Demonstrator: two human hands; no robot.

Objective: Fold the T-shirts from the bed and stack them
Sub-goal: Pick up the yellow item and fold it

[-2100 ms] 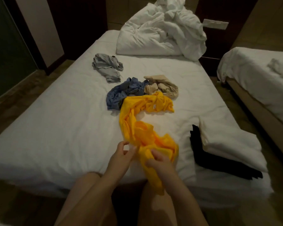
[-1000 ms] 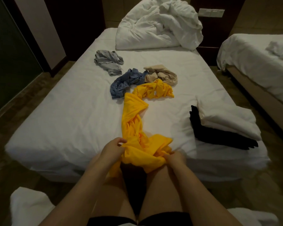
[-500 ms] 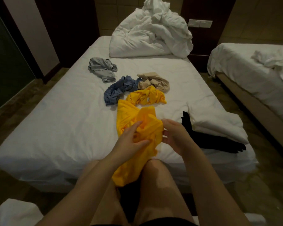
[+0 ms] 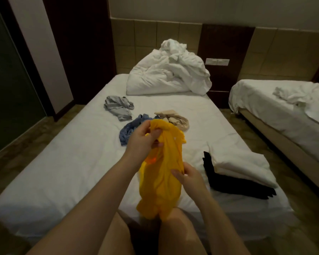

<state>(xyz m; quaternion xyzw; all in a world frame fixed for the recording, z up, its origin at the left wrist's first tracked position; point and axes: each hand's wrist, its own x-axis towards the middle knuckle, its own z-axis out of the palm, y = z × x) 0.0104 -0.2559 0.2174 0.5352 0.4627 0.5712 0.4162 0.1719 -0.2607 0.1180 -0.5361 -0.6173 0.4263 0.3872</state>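
white bed [image 4: 66, 162] | crumpled duvet [image 4: 169, 74] at headboard | second bed [image 4: 287, 115] right

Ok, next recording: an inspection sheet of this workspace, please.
Surface: bed, white sheet; duvet heaped at its head.
Job's things: yellow shirt bunched, held up at the bed's foot; grey shirt, blue shirt, beige shirt crumpled on the sheet; white shirt folded on black shirt near the right edge.
Clutter: nothing seen.
Grippers: left hand grips the yellow shirt's top; right hand pinches its side.
Cables: nothing seen.
Surroundings: second bed at right; wall switch.
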